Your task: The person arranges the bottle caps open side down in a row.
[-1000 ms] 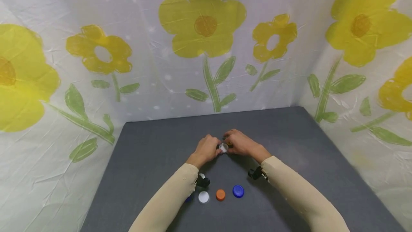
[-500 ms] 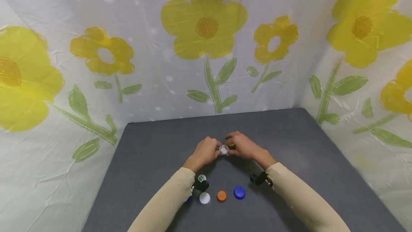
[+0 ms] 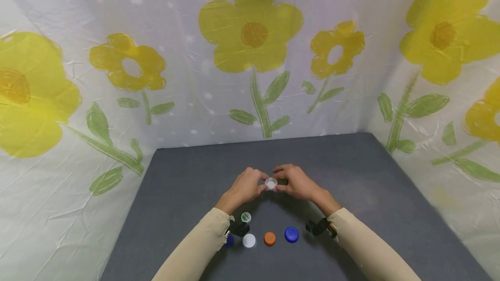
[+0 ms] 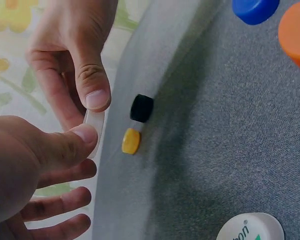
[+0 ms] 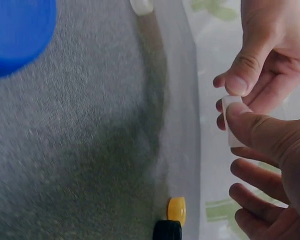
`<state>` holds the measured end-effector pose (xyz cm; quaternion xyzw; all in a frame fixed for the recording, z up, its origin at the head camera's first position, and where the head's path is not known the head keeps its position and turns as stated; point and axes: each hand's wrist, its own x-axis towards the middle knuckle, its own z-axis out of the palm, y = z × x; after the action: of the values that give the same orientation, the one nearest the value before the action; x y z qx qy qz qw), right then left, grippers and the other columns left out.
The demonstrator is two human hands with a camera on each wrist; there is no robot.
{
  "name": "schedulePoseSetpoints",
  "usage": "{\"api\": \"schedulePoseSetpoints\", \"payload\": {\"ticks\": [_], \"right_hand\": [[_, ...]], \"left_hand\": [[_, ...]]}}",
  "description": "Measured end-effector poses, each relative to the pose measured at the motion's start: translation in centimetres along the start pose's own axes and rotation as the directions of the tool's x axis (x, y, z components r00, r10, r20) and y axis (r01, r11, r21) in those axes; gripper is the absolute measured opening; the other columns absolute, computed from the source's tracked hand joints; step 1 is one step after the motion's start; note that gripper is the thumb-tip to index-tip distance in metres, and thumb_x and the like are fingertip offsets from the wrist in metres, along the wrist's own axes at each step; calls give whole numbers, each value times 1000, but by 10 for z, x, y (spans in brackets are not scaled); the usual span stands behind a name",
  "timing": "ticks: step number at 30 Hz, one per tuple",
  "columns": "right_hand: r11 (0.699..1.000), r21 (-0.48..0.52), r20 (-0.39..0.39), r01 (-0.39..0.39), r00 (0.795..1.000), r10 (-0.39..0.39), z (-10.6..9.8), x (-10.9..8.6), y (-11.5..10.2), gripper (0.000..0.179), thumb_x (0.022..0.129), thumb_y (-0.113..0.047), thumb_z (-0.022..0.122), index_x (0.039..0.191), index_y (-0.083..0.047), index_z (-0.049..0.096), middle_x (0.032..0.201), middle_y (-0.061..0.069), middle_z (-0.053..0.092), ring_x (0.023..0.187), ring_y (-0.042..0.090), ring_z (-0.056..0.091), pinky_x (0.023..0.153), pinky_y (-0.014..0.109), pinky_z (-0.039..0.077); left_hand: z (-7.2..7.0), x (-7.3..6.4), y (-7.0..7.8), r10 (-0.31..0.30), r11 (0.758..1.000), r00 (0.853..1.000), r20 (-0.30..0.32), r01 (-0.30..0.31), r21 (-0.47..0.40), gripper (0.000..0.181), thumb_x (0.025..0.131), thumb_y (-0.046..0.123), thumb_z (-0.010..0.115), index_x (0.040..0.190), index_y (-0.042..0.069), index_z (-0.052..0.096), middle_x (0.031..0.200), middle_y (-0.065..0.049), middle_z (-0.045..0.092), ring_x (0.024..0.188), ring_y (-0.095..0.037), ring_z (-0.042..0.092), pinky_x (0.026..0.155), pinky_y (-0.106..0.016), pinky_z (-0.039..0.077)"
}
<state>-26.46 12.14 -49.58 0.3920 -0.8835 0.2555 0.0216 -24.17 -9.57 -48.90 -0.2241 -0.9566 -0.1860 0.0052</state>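
Note:
Between both hands is a translucent white bottle cap [image 3: 271, 183], held on edge near the middle of the table in the head view. My left hand [image 3: 244, 185] pinches its left side with the thumb, other fingers spread apart. From the right, my right hand [image 3: 298, 182] pinches the opposite side. The wrist views show both thumbs on the white cap's [image 5: 233, 122] near face, fingers behind it. Beyond the hands on the table are a black cap [image 4: 142, 108] and a yellow cap [image 4: 131, 141], close together.
Nearer the body lie a white cap with green print [image 3: 246, 217], a plain white cap [image 3: 249, 241], an orange cap [image 3: 269, 238] and a blue cap [image 3: 291, 234]. A dark blue cap [image 3: 229, 240] is partly behind the left forearm. A flowered curtain [image 3: 187, 112] surrounds the grey table [image 3: 195, 177].
Both wrists have shifted slightly outward and toward the body, with the cap staying between the fingers. The left forearm's move uncovers more of the green-printed cap and the dark blue cap.

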Motion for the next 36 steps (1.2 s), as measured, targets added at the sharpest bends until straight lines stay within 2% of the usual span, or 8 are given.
{"api": "schedulePoseSetpoints", "payload": {"ticks": [8, 16, 20, 22, 25, 28, 33, 36], "right_hand": [[987, 136, -26, -80, 996, 85, 1, -11, -13, 35, 89, -32, 78, 118, -13, 75, 132, 8, 66, 123, 27, 61, 93, 50, 52], [974, 207, -78, -90, 991, 108, -2, -21, -25, 33, 90, -41, 75, 116, -21, 74, 129, -1, 68, 122, 23, 62, 91, 50, 54], [961, 251, -89, -119, 985, 146, -5, -25, -34, 33, 89, -43, 75, 115, -23, 74, 128, -3, 68, 122, 22, 62, 93, 50, 53], [947, 287, -92, -141, 980, 174, -7, -26, -38, 32, 89, -44, 75, 114, -25, 74, 127, -5, 69, 121, 22, 63, 93, 49, 52], [915, 360, -81, -180, 971, 223, -10, -25, -42, 27, 89, -45, 75, 111, -29, 75, 125, -6, 70, 120, 18, 63, 94, 48, 51], [874, 436, -46, -216, 964, 261, -14, -25, -46, 21, 90, -45, 73, 106, -32, 75, 124, -5, 70, 118, 15, 63, 95, 45, 50], [816, 527, 28, -238, 964, 263, -21, -23, -53, 21, 94, -44, 69, 104, -27, 77, 124, 0, 71, 113, 15, 64, 93, 40, 53], [795, 548, 73, -259, 962, 263, -23, -23, -57, 26, 95, -45, 67, 106, -24, 78, 123, -4, 70, 111, 14, 65, 93, 38, 53]], "left_hand": [[-6, -12, 3, 57, 998, 998, -12, -57, -21, 26, 90, 26, 76, 116, 19, 77, 109, -1, 76, 101, -20, 69, 84, -38, 56], [-19, -29, 11, 87, 995, 996, -30, -88, -53, 30, 93, 29, 73, 120, 17, 75, 109, 0, 76, 101, -23, 71, 85, -38, 56], [-25, -41, 17, 76, 997, 994, -73, -76, -7, 33, 94, 36, 71, 122, 19, 74, 114, 2, 75, 101, -20, 69, 84, -39, 56], [-28, -47, 19, 88, 996, 988, -123, -85, 28, 34, 92, 37, 73, 122, 19, 74, 115, 2, 75, 101, -19, 67, 84, -40, 56], [-32, -55, 21, 128, 990, 969, -211, -114, 77, 34, 90, 34, 76, 119, 18, 74, 114, 4, 75, 101, -18, 67, 82, -39, 57], [-35, -61, 21, 176, 983, 937, -301, -151, 103, 32, 87, 31, 79, 116, 18, 76, 110, 5, 76, 98, -16, 68, 81, -37, 58], [-36, -65, 19, 249, 968, 869, -427, -242, 70, 26, 85, 28, 82, 109, 17, 78, 104, 6, 77, 92, -13, 68, 77, -32, 57], [-35, -65, 19, 258, 960, 848, -463, -277, 28, 23, 85, 26, 82, 105, 16, 79, 101, 7, 77, 89, -12, 68, 75, -31, 57]]}}
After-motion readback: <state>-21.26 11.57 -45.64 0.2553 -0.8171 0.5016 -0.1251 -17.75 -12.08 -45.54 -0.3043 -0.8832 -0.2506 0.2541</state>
